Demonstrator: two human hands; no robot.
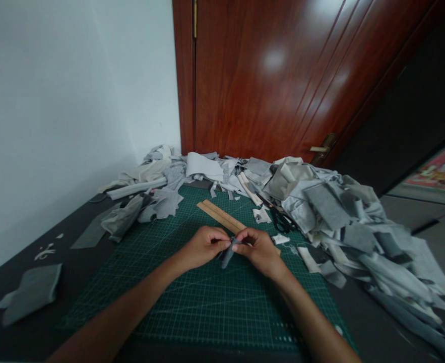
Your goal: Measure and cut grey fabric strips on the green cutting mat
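Observation:
Over the green cutting mat (192,302) both my hands meet at a small strip of dark grey fabric (228,256). My left hand (206,245) pinches its upper end between thumb and fingers. From the other side my right hand (258,248) also grips it, thumb and forefinger closed. The strip's lower end hangs free above the mat. Just beyond the hands lies a wooden ruler (222,216), partly hidden by the right hand. Black-handled scissors (281,220) rest on the mat's right side.
Grey and white fabric scraps pile up along the back (205,167) and the right (328,206). At the left, a folded grey cloth (33,292) lies on the dark table (82,262). A white wall (74,91) and a wooden door (260,75) stand behind.

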